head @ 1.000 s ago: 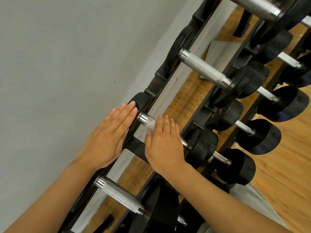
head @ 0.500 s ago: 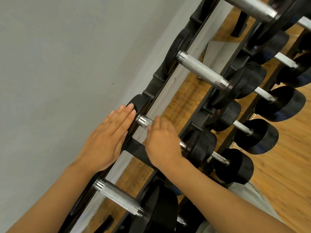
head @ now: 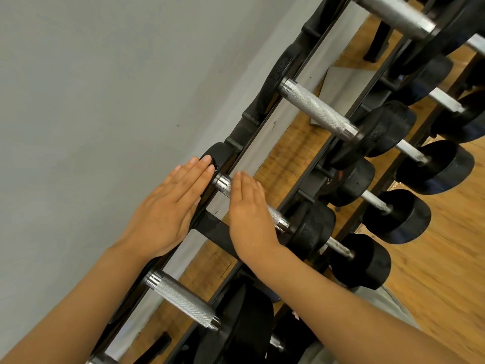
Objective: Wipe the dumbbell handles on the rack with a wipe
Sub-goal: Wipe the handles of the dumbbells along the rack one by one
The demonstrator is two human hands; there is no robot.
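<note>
My left hand [head: 168, 211] lies flat, fingers straight, against the black far plate [head: 221, 155] of a small dumbbell on the top rail of the rack [head: 215, 229]. My right hand [head: 249, 214] rests across that dumbbell's knurled steel handle [head: 223, 183], fingers extended over it and covering its middle. The handle's near end [head: 279, 222] shows beside the black near head [head: 312, 229]. No wipe is visible; anything under my right palm is hidden. Two thicker handles sit on the same rail, one further along [head: 317, 111] and one closer to me [head: 183, 300].
A grey wall [head: 91, 101] stands close behind the rack on the left. Lower tiers hold several smaller black dumbbells [head: 435, 166] on the right. Wooden floor [head: 446, 271] shows below, and a flat grey sheet [head: 346, 82] lies on it under the rack.
My right hand's fingers curled over the handle half a second ago and now lie straight again, slid slightly toward the far plate. My left hand has stayed on the plate.
</note>
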